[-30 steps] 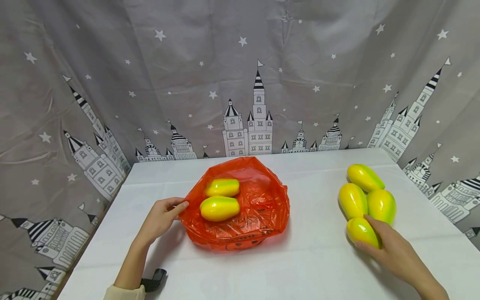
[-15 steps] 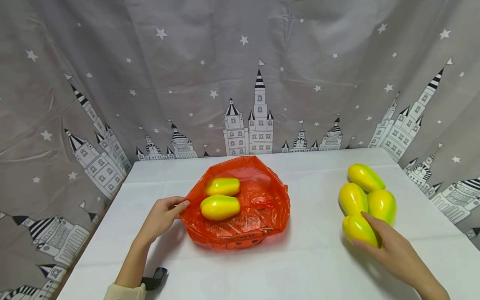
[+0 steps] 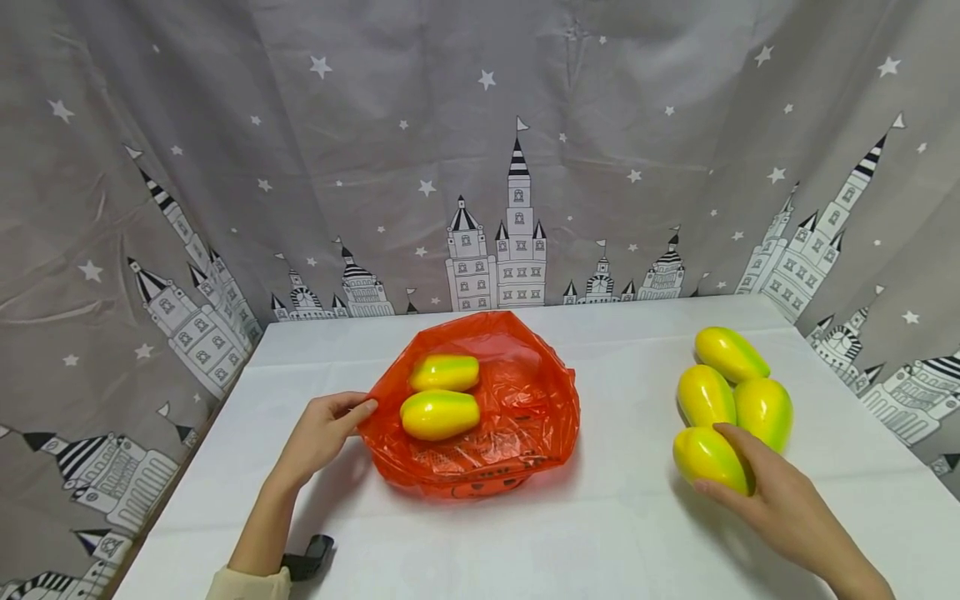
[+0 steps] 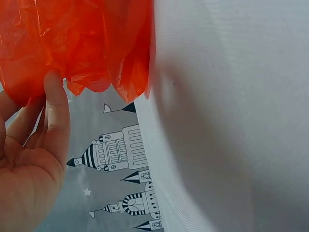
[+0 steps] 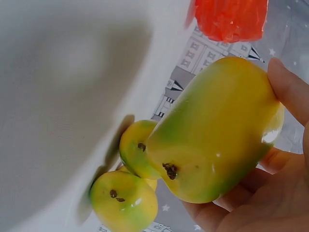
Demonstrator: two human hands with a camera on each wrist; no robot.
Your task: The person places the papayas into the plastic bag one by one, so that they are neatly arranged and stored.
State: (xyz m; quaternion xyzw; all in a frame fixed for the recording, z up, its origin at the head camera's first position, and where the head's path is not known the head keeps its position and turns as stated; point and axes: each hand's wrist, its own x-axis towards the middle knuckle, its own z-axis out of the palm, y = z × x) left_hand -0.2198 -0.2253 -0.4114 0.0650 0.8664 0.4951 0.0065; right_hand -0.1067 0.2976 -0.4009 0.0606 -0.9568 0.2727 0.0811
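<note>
My left hand (image 3: 318,437) pinches the left rim of a red plastic bag (image 3: 528,417), whose mouth gapes upward on the table. Inside it, on the left, lie two yellow-green mangoes, a front one (image 3: 440,416) and a rear one (image 3: 446,373). At the right my right hand (image 3: 791,508) grips another mango (image 3: 708,458) between thumb and fingers; in the right wrist view this mango (image 5: 217,130) is held off the white surface, its dark stem end showing. Just behind it three mangoes lie grouped: one at the back (image 3: 731,355), one left (image 3: 706,398), one right (image 3: 764,412).
A white cloth (image 3: 585,533) covers the table. Grey curtain (image 3: 375,167) with printed castles and stars hangs behind and along the sides. A black device (image 3: 309,560) sits at the left wrist, beside a beige cuff (image 3: 251,583).
My right hand has lifted its mango and moved it slightly left, away from the other three. The left hand keeps its hold on the bag's rim.
</note>
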